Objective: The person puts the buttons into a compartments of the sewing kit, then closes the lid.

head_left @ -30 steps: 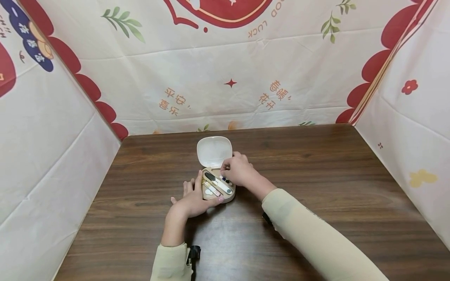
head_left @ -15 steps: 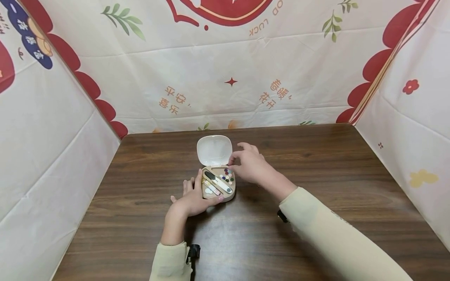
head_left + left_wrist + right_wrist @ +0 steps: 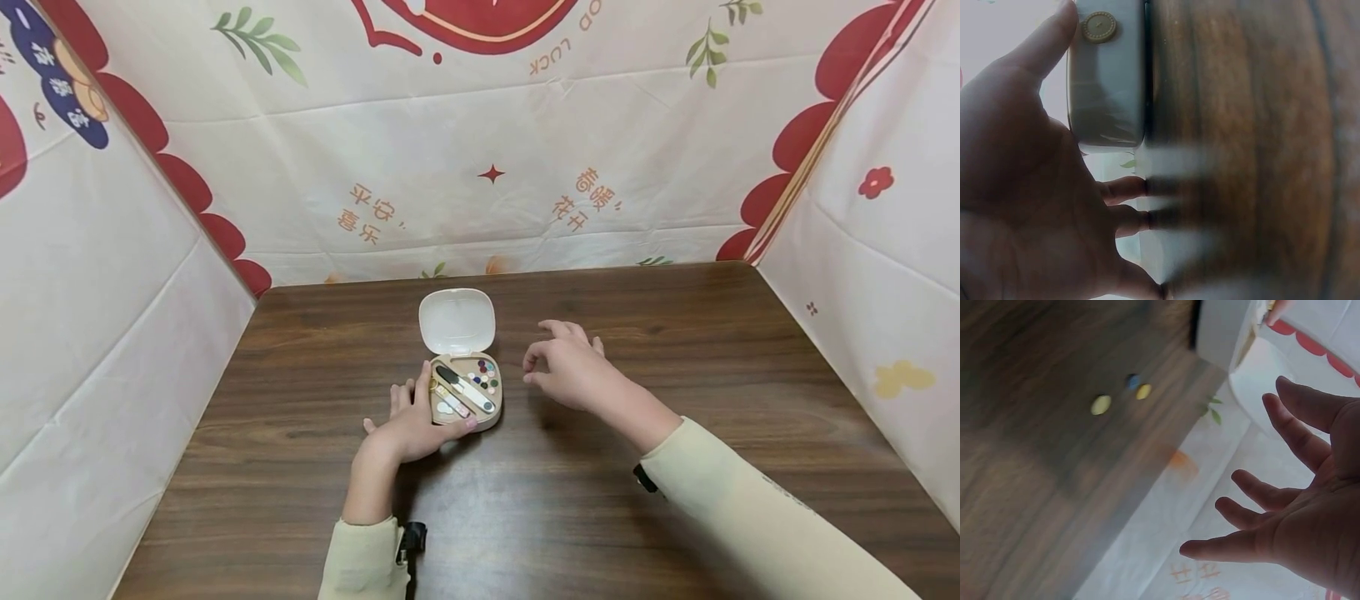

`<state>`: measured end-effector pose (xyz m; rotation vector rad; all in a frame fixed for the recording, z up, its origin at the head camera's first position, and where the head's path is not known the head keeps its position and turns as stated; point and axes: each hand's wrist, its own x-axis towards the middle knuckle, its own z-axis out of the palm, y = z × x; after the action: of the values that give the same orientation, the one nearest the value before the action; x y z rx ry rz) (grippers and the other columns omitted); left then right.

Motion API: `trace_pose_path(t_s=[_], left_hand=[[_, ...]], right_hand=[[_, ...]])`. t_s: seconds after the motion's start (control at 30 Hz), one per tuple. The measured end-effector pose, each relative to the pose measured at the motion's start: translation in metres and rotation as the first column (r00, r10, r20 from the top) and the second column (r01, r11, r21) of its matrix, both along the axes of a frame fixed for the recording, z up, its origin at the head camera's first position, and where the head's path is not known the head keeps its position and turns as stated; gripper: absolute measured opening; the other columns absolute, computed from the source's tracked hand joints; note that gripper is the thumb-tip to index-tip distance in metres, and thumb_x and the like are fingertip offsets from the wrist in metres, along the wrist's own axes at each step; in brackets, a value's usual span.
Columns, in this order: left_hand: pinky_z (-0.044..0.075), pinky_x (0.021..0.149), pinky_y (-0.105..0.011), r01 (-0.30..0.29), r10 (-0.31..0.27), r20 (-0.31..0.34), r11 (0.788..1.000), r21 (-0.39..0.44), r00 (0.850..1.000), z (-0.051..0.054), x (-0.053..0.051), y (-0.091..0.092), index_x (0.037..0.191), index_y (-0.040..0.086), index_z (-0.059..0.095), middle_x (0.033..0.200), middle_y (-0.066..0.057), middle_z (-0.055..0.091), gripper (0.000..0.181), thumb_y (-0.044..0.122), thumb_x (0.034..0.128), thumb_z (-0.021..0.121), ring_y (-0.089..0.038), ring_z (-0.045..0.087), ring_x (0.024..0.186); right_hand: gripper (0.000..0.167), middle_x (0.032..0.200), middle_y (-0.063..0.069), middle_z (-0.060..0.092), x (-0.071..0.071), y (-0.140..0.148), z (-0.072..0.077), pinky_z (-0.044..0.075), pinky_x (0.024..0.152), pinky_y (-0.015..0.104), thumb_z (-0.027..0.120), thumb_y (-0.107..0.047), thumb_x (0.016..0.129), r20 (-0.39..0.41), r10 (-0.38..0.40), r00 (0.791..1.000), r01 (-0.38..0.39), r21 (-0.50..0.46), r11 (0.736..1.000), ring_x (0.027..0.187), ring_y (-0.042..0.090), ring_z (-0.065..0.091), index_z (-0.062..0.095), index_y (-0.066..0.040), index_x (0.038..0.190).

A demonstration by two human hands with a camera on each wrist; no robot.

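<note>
A small beige case [image 3: 489, 422] with its white lid [image 3: 457, 321] raised lies on the table. Inside are a long white tool with a black end [image 3: 467, 390], a pale strip [image 3: 453, 402], and several coloured buttons [image 3: 487, 380] at the right. My left hand [image 3: 408, 431] rests against the case's left and front sides, fingers straight and spread. Its thumb lies along the case edge; a round stud [image 3: 1099, 27] shows on the case wall. To the right of the case hovers my right hand [image 3: 576, 367], fingers loosely bent and apart, with nothing visible between them.
In the right wrist view, two yellowish discs [image 3: 1101, 404] and a blue one [image 3: 1133, 381] lie on the brown wooden table [image 3: 675, 350]. Printed white cloth [image 3: 480, 142] rises behind the table and at both sides.
My right hand has drawn back to the right, away from the case, and its fingers have spread. The coloured buttons have come into sight. My left hand has stayed in place.
</note>
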<state>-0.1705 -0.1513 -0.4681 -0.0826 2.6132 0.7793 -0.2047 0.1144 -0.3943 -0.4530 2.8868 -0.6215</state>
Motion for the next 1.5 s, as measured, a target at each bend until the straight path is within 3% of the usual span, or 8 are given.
trace_pose_path(t_s=[0.4, 0.77, 0.93, 1.13, 1.5], left_hand=[[0.001, 0.113, -0.092, 0.009, -0.009, -0.001, 1.000, 0.001, 1.000, 0.003, 0.004, 0.001, 0.172, 0.031, -0.007, 0.177, -0.020, 0.015, 0.135, 0.087, 0.0775, 0.070, -0.036, 0.004, 0.168], [0.000, 0.112, -0.093, 0.008, -0.007, -0.015, 1.000, 0.017, 1.000, 0.009, 0.007, 0.002, 0.173, 0.031, -0.005, 0.177, -0.021, 0.016, 0.133, 0.085, 0.0786, 0.071, -0.039, 0.004, 0.167], [-0.003, 0.113, -0.092, 0.004, -0.004, -0.004, 1.000, 0.031, 1.000, 0.003, 0.004, 0.000, 0.172, 0.032, -0.008, 0.179, -0.021, 0.012, 0.134, 0.086, 0.0777, 0.071, -0.037, -0.003, 0.169], [-0.004, 0.112, -0.092, -0.004, 0.004, -0.001, 1.000, 0.030, 1.000, -0.006, 0.000, -0.002, 0.172, 0.035, -0.009, 0.179, -0.019, 0.009, 0.142, 0.097, 0.0685, 0.066, -0.035, -0.005, 0.169], [-0.004, 0.113, -0.092, -0.007, 0.007, 0.003, 1.000, 0.030, 1.000, -0.003, 0.001, -0.002, 0.171, 0.037, -0.010, 0.180, -0.019, 0.009, 0.135, 0.089, 0.0755, 0.070, -0.036, -0.006, 0.169]], right_hand=[[0.010, 0.166, 0.023, 0.041, 0.002, 0.035, -0.027, 0.012, 0.113, 0.092, 0.081, -0.025, 0.095, 0.022, -0.043, 0.999, 0.041, 0.071, 0.997, 0.156, 0.055, 0.027, 0.076, -0.023, 0.087], [0.023, 0.162, 0.025, 0.045, 0.008, 0.049, -0.046, 0.012, 0.110, 0.094, 0.080, -0.021, 0.095, 0.024, -0.035, 0.999, 0.031, 0.156, 0.987, 0.154, 0.054, 0.030, 0.066, -0.023, 0.076], [0.024, 0.161, 0.025, 0.047, 0.008, 0.050, -0.051, 0.014, 0.109, 0.094, 0.079, -0.022, 0.096, -0.012, -0.028, 1.000, 0.029, 0.192, 0.981, 0.153, 0.054, 0.033, 0.066, -0.022, 0.077], [0.027, 0.160, 0.025, 0.048, 0.004, 0.051, -0.054, 0.015, 0.109, 0.094, 0.080, -0.022, 0.096, -0.014, -0.031, 0.999, 0.033, 0.173, 0.984, 0.152, 0.054, 0.034, 0.064, -0.022, 0.074], [0.024, 0.164, 0.024, 0.043, -0.002, 0.056, -0.058, 0.011, 0.112, 0.093, 0.080, -0.019, 0.096, 0.080, -0.064, 0.995, 0.058, 0.080, 0.995, 0.153, 0.057, 0.030, 0.065, -0.019, 0.077]])
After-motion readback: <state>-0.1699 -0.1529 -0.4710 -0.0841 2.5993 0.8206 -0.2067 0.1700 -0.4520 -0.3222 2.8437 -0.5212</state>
